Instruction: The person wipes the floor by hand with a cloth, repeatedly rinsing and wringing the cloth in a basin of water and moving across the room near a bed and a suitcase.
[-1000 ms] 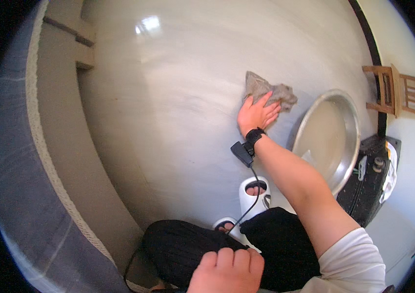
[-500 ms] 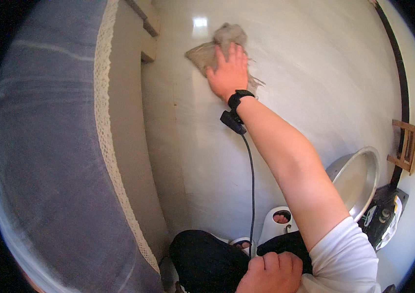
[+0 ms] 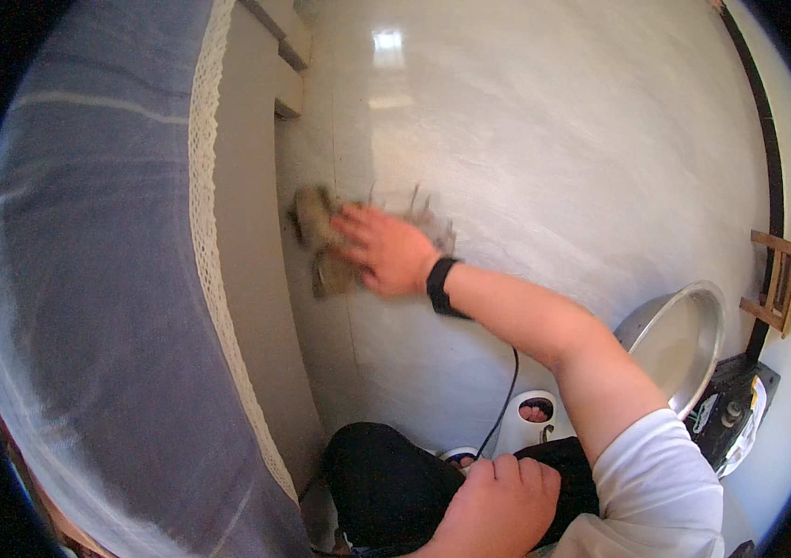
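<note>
My right hand (image 3: 386,249) lies flat on a grey-brown rag (image 3: 318,216), pressing it against the pale, shiny floor (image 3: 525,158). Its fingers are stretched out and a little blurred, pointing left toward the base of the bed. The rag is bunched, with frayed ends sticking out beyond the hand. A black band (image 3: 440,286) circles my right wrist, and a thin black cable (image 3: 514,372) runs down from there toward my lap. Low in the view, my left hand (image 3: 507,502) rests closed at my dark-trousered knee. Its curled fingertips and whatever may be in them are hidden.
A bed with a grey-blue cover (image 3: 107,307) and lace trim (image 3: 214,251) runs along the left. A large metal basin (image 3: 710,344) stands on the right, before a small wooden stool (image 3: 772,279) and a black object (image 3: 730,409). My white slippers (image 3: 525,432) are below.
My right hand has swept the rag nearer and to the left, up to the bed's base. My left hand has shifted slightly, still closed at my knee.
</note>
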The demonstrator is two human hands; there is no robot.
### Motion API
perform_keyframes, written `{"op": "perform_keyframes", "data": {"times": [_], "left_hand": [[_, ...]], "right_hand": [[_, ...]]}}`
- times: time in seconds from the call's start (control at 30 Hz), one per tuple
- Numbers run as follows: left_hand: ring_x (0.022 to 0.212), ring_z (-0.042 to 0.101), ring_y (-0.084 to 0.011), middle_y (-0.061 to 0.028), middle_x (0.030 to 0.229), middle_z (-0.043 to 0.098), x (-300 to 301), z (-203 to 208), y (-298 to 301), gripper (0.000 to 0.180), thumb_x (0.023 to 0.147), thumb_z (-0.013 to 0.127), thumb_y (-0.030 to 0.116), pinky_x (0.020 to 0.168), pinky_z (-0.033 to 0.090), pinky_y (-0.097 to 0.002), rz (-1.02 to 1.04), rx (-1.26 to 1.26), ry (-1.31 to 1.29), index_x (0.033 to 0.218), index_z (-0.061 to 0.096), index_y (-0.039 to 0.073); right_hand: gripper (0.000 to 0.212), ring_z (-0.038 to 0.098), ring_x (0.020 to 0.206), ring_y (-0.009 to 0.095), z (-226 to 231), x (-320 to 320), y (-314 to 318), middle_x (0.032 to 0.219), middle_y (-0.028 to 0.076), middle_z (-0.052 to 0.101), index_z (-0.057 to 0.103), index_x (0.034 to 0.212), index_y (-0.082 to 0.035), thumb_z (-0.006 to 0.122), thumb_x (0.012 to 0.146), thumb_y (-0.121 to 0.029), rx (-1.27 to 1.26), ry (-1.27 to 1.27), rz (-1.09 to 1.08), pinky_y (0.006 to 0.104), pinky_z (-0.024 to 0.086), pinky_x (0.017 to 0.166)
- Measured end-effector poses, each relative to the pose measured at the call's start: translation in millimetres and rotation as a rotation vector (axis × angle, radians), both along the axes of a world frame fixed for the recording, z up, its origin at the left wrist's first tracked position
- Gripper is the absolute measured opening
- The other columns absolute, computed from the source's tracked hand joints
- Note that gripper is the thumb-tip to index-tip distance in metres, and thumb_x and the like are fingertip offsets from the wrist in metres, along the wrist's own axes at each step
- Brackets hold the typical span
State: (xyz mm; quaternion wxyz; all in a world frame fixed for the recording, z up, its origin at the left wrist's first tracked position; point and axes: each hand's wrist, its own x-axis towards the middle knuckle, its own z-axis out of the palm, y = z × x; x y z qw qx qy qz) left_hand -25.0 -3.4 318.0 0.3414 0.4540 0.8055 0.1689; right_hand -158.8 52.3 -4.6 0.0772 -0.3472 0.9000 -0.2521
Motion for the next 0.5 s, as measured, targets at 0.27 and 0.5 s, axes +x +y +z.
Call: {"op": "perform_keyframes", "data": {"times": [0.27,0.5], "left_hand": [[0.078,0.063,-0.0219,-0.0051,0.083,0.066,9,-5,-1,0.012,0.087,0.06,0.022,0.066,0.046,-0.0359,-0.1,-0.062,-0.031,0.087,0.065,0.012],[0.079,0.064,-0.0227,-0.0053,0.081,0.066,2,-11,-10,0.015,0.086,0.062,0.027,0.068,0.046,-0.0365,-0.087,-0.073,-0.119,0.086,0.066,0.012]], "right_hand": [[0.051,0.025,0.154,0.033,2,172,17,0.163,0.014,0.033,0.063,0.134,-0.011,0.064,0.085,-0.028,-0.161,-0.2,0.343,0.0476,0.022,0.127],[0.042,0.036,0.148,0.035,12,161,107,0.159,0.016,0.039,0.068,0.122,-0.017,0.067,0.08,-0.02,-0.115,-0.231,0.1,0.0496,0.034,0.121]]}}
